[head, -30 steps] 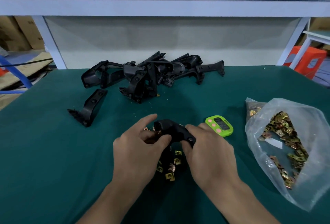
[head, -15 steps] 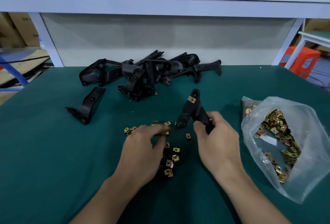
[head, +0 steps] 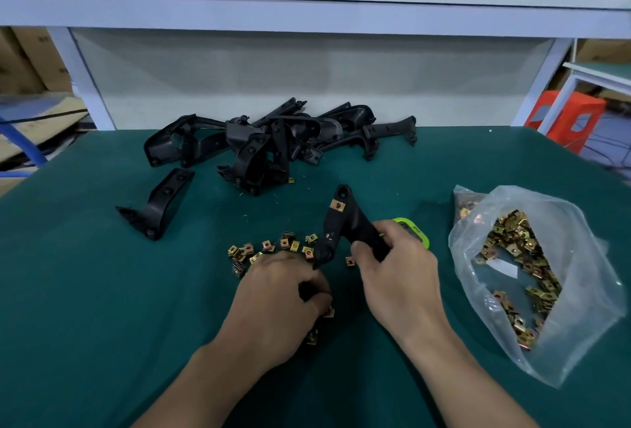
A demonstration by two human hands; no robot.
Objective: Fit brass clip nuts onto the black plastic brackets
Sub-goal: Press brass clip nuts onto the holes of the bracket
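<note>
While the right hand (head: 396,277) grasps one black bracket (head: 343,226) by its lower arm, with thumb and fingers curled round it, the bracket stands tilted up and away from this hand, toward the far side of the table. One brass clip nut (head: 338,205) already sits on the upper arm of this bracket, just below its rounded end. The lower tip of the bracket comes down between the two hands, close to the table surface (if it touches the cloth or not, I cannot tell).

The left hand (head: 280,298) lies palm down just beside the right hand, on its left. Its fingers are curled down over the loose clip nuts (head: 266,246), which are scattered on the green table (head: 102,291) in front of the fingers and under them. Whether it pinches a nut is hidden, so I cannot tell its grip.

Behind the knuckles of the right hand a small green device (head: 422,238) is partly hidden. To the right of this hand, apart from it, lies an open clear plastic bag (head: 580,257) with many more nuts inside. Well beyond both hands is a pile of black brackets (head: 273,144), and one single bracket (head: 164,202) lies apart from the pile, to the far left of the left hand.
</note>
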